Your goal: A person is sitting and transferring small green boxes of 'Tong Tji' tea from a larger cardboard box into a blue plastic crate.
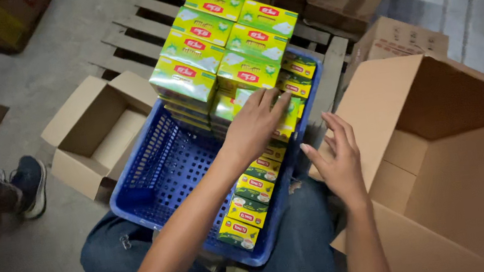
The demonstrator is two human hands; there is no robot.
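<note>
A blue plastic crate rests on my lap, partly filled with green and yellow shrink-wrapped packs of small boxes stacked high at its far end. A row of smaller green and yellow boxes lines the crate's right side. My left hand reaches across and lies on the boxes near the stack, fingers spread over one. My right hand hovers open by the crate's right rim, beside the flap of a large open cardboard box. It holds nothing.
A smaller open cardboard box stands on the concrete floor left of the crate. A wooden pallet lies beyond it. More cartons sit at the back right. Another person's dark shoe is at the left.
</note>
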